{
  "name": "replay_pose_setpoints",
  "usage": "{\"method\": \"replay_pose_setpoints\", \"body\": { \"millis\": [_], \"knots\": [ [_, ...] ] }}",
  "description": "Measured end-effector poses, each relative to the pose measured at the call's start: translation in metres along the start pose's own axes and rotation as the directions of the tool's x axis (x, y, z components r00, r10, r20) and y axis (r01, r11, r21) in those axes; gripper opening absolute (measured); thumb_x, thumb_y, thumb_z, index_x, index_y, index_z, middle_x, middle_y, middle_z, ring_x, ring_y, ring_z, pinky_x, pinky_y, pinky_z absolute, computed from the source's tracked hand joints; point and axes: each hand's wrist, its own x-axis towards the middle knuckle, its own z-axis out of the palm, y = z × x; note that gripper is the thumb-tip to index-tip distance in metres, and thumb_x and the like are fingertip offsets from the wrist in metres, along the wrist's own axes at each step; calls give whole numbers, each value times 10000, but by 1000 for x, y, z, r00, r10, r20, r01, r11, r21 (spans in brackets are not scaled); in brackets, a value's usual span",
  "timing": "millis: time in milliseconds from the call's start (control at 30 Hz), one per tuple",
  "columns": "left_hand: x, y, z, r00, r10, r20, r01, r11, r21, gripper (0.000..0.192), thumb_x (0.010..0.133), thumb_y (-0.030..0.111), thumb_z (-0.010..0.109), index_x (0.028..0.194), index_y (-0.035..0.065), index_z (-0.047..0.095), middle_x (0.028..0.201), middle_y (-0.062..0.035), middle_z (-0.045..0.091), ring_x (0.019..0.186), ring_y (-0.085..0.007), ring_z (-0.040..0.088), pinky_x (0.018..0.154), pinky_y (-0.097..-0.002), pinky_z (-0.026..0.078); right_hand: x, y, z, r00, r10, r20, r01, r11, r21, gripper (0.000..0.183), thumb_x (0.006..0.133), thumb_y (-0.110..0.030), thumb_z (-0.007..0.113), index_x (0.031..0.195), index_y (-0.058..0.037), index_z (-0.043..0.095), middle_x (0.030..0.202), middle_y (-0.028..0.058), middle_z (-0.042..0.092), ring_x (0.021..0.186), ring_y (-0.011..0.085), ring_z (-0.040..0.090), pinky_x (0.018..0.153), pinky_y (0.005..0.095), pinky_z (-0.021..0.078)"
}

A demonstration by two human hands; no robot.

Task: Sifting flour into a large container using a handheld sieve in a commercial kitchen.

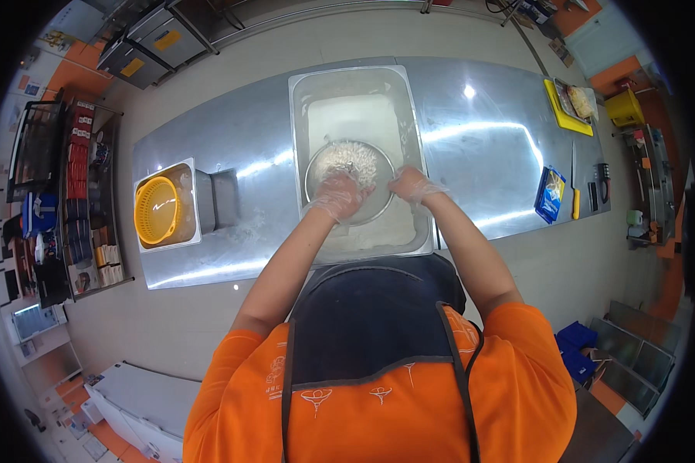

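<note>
A large rectangular steel pan [347, 71] stands on the metal table before me, with a whitish layer inside that could be powder or liquid. Within it rests a round metal-rimmed sieve or bowl [380, 199], holding a heap of small pale food pieces [353, 155] toward its far side. My left hand [340, 194], in a clear plastic glove, reaches over the near rim with its fingers at the heap; whether they grip any pieces is hidden. My right hand [409, 184], gloved likewise, pinches the round vessel's right rim.
To the left, a yellow plastic basket [157, 209] sits in a smaller steel pan [197, 202]. On the right lie a yellow-handled knife [575, 202], a blue packet [551, 195], black-handled scissors [604, 182] and a yellow cutting board [556, 110] bearing a food tray [569, 104].
</note>
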Motion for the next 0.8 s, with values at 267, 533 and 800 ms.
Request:
{"method": "replay_pose_setpoints", "body": {
  "millis": [267, 533, 800],
  "knots": [
    [-28, 4, -3, 901, 186, -392, -240, 966, -92, 511, 1005, 424, 499, 1313, 21, 562, 1315, -241, 584, 1251, -399, 532, 1094, -460, 399, 10, -1, -36, 946, 170, -276, -140, 983, 122, 421, 863, -327, 618, 952, 77, 696, 987, 296, 681, 965, 447, 658, 879, 468, 516],
    [-52, -49, 49, 873, -331, -358, -8, 724, -690, 305, 993, 177, 604, 1250, 19, 559, 1244, -182, 615, 1125, -315, 620, 999, -408, 479, 14, -16, -32, 990, 102, -100, -91, 990, 108, 463, 874, -353, 612, 1033, 76, 682, 1023, 324, 668, 1028, 459, 645, 943, 471, 503],
    [-33, -17, 77, 962, -238, 136, 194, 243, -951, 457, 1041, 412, 490, 1237, 5, 557, 1048, -167, 683, 918, -246, 684, 862, -388, 541, 35, -4, 28, 915, 289, -281, -125, 866, 483, 399, 900, -327, 660, 996, 61, 665, 918, 269, 700, 847, 396, 696, 753, 465, 539]
  ]
}}
